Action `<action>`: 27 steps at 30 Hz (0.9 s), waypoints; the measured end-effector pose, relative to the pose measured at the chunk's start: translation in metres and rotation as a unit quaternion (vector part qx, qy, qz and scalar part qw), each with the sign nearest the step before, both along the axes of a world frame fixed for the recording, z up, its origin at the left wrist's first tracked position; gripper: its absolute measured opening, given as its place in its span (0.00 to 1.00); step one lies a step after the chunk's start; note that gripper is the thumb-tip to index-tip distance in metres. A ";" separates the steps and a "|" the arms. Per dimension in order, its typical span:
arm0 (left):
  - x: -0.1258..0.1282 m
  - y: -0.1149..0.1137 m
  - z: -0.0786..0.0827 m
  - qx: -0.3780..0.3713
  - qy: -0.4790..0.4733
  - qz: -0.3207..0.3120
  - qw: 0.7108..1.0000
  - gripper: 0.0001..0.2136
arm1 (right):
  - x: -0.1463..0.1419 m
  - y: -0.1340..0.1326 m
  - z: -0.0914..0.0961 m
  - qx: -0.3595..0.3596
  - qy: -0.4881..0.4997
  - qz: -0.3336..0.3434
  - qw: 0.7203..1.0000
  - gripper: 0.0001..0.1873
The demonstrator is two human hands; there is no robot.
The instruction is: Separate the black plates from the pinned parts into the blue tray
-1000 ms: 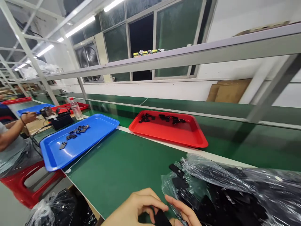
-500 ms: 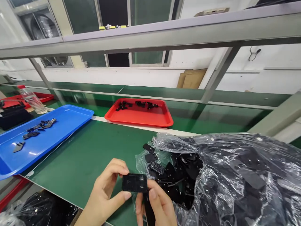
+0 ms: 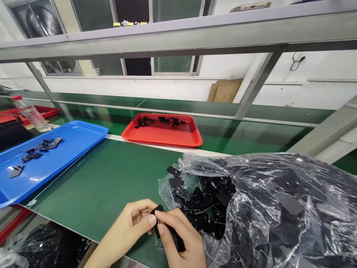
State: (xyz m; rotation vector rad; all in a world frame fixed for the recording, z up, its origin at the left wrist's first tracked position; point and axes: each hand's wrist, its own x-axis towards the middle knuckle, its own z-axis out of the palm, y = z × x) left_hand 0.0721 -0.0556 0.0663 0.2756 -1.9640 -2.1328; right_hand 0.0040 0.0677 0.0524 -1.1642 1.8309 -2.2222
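Close together at the table's front edge, both hands are on a small black rectangular plastic part [image 3: 158, 209]. My left hand [image 3: 136, 221] pinches one side of it between thumb and fingers. From the right, the thumb and forefinger of my right hand [image 3: 182, 234] press on it, and they cover most of its surface. A longer black piece [image 3: 176, 239] lies within the right palm; whether it is joined to the small part cannot be seen. Beside the right hand, a clear plastic bag [image 3: 267, 212] spills out several black plastic parts [image 3: 200, 201].
On the left lies a blue tray [image 3: 86, 134] with several black pieces. A red tray [image 3: 164, 137] with small black parts sits at the back. A water bottle [image 3: 33, 117] stands behind the blue tray. A shelf beam [image 3: 173, 41] crosses above the green table [image 3: 111, 175].
The black part has turned from face-up and flat to tilted on edge. My right fingers have moved up and over it, and the hands are closer together.
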 end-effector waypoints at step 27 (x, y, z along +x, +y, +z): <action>0.016 -0.004 0.000 -0.146 0.105 0.109 0.978 0.13 | 0.006 0.008 -0.003 0.006 -0.237 -0.049 0.970 0.13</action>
